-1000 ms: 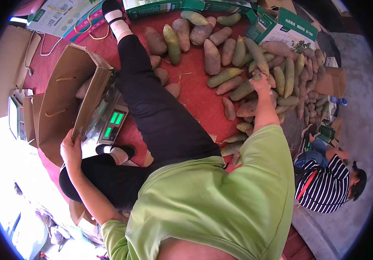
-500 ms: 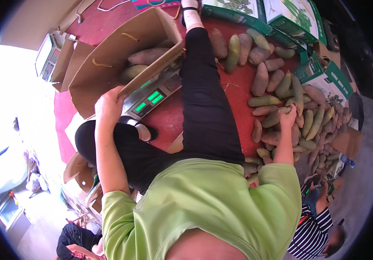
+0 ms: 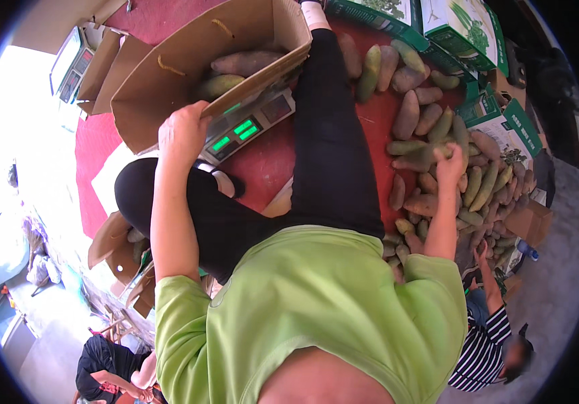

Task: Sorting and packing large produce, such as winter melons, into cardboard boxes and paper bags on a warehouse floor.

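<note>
My left hand (image 3: 183, 135) is closed over the near edge of an open cardboard box (image 3: 131, 101) with yellow cord loops. The box rests on a digital scale (image 3: 262, 124) with lit green readouts. Inside it lie a reddish root vegetable (image 3: 245, 63) and a greenish one (image 3: 221, 85), radish-like in shape. At the right, my right hand (image 3: 447, 165) has its fingers closed around one end of a long green root vegetable (image 3: 414, 159), which points left over the pile. Around it lie many more green and reddish roots (image 3: 483, 188).
Green-and-white printed cartons (image 3: 461, 30) stand behind the pile, with another carton (image 3: 504, 128) at its right. A second scale (image 3: 74, 71) stands far left. One co-worker in stripes (image 3: 481, 350) sits lower right; another person (image 3: 111, 367) is lower left. Red sheeting (image 3: 259, 161) covers the floor.
My right hand has moved up slightly with the green root vegetable, now lying above its neighbours. The box and my left hand appear farther up and right as the view shifts. The striped co-worker's arm has reached forward.
</note>
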### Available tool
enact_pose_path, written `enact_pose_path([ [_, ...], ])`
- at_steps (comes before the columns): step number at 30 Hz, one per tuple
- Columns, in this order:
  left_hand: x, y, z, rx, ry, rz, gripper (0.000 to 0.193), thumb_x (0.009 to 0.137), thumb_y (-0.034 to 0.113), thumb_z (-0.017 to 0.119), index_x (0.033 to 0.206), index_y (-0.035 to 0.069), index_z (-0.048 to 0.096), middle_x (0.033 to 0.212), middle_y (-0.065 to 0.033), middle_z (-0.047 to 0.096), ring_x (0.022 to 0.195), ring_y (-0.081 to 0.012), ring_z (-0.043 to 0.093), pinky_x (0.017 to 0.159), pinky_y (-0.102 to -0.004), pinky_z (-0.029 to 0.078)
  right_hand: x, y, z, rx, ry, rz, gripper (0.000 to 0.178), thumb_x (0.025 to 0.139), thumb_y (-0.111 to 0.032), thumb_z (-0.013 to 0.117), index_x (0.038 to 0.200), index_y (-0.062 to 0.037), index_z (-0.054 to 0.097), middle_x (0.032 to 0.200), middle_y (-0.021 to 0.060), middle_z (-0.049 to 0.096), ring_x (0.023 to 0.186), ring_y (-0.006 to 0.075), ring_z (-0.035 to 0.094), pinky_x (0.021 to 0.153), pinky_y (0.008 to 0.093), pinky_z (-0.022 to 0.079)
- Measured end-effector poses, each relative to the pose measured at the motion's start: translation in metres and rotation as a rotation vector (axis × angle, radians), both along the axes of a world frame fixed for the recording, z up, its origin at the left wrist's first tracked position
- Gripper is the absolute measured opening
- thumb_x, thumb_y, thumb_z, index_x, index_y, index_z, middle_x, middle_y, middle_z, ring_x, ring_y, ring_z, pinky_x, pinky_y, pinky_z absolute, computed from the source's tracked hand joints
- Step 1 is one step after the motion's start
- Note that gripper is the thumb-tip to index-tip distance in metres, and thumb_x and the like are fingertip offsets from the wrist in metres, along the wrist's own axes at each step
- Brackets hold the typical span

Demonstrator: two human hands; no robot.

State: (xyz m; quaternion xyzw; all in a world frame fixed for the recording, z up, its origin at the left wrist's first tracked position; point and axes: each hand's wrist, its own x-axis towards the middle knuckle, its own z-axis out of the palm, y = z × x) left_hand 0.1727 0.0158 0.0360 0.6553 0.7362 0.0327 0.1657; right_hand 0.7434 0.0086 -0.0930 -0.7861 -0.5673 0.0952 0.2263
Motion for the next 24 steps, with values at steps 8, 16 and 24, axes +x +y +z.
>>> enact_pose_path([
  [8,-0.001,-0.001,-0.004,-0.028,0.048,0.013,0.019,0.082,0.019,0.060,0.099,0.012,0.064,0.086,-0.0167,0.065,0.086,-0.0367,0.062,0.074,-0.0454,0.048,-0.149,0.099,0.156,0.514,0.579,0.325,0.035,0.076,-0.007,0.075,0.105,0.0014,0.059,0.103,0.0078,0.062,0.095,0.0141,0.057,0.085,0.0265,0.046],
  [16,-0.004,0.002,-0.005,-0.058,0.080,-0.010,0.020,0.083,0.022,0.059,0.102,0.016,0.062,0.089,-0.0170,0.065,0.089,-0.0366,0.061,0.075,-0.0465,0.048,-0.323,0.120,0.207,0.271,1.012,0.574,0.030,0.074,-0.004,0.070,0.101,-0.0007,0.058,0.090,0.0079,0.064,0.082,0.0161,0.060,0.076,0.0292,0.050],
  [24,-0.002,0.004,-0.001,-0.068,0.051,-0.002,0.025,0.082,0.020,0.061,0.105,0.008,0.062,0.089,-0.0202,0.064,0.089,-0.0383,0.060,0.074,-0.0458,0.047,-0.366,0.125,0.122,0.629,0.699,0.776,0.025,0.066,-0.017,0.075,0.088,-0.0093,0.065,0.090,0.0116,0.060,0.086,0.0301,0.058,0.078,0.0393,0.046],
])
